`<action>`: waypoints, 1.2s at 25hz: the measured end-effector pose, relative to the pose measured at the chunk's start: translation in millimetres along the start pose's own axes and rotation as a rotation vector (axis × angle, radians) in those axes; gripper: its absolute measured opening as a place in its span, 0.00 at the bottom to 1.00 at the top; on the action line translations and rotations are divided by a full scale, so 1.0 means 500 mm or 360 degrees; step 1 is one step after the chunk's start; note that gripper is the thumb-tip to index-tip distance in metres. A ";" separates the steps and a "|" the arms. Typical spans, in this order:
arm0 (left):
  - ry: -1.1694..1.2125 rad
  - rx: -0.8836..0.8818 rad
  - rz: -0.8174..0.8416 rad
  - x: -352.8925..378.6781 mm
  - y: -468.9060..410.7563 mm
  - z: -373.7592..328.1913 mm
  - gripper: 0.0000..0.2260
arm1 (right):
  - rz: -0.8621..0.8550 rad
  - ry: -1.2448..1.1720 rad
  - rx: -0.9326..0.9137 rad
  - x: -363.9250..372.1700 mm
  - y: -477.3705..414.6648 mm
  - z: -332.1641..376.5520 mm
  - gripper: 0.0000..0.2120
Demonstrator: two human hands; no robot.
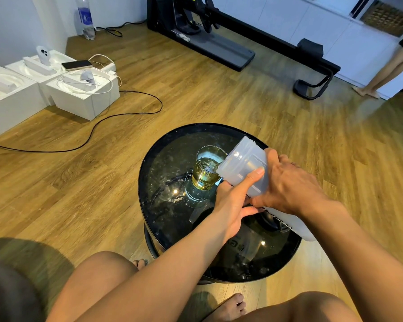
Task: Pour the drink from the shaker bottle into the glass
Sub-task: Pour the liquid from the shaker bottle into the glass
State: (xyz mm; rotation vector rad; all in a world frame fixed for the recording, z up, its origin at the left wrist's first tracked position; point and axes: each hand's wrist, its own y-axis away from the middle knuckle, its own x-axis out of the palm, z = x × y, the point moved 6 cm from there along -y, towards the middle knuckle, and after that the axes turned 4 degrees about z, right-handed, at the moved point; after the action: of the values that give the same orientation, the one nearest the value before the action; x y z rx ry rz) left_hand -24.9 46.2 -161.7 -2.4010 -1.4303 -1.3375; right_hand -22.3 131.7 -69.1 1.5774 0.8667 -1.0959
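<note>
A translucent white shaker bottle lies tilted steeply, its open mouth resting over the rim of a clear glass. The glass stands on the round black glass table and holds yellow drink to about two thirds. My right hand grips the bottle's body from above. My left hand holds the bottle from below, thumb pressed on its side near the mouth. The bottle's bottom end sticks out behind my right wrist.
White foam boxes with a phone and cables sit on the wood floor at the left. A black cord snakes across the floor. A treadmill stands at the back. A person's legs are at the far right.
</note>
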 end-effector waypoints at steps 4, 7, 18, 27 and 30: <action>0.0005 -0.0002 -0.0004 0.000 -0.001 -0.001 0.14 | 0.0004 -0.0005 -0.0002 -0.001 -0.001 0.000 0.52; 0.0008 -0.0007 -0.0001 0.000 -0.001 0.000 0.13 | 0.0005 -0.0006 0.0000 -0.001 -0.001 -0.001 0.53; 0.0010 0.0001 0.0003 -0.001 -0.001 0.000 0.14 | 0.0015 -0.0006 -0.0003 -0.002 0.003 0.001 0.51; 0.0012 0.0000 -0.0003 -0.002 -0.002 0.000 0.15 | 0.0018 -0.0013 -0.0004 -0.003 0.002 0.003 0.51; 0.0009 0.0004 -0.0003 -0.002 -0.003 0.000 0.15 | 0.0020 -0.0011 -0.0004 -0.004 0.001 0.003 0.51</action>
State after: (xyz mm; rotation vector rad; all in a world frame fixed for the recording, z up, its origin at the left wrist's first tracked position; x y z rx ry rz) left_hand -26.1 46.1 -163.0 -2.3931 -1.4323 -1.3405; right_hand -22.7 130.1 -67.3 1.5743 0.8523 -1.0904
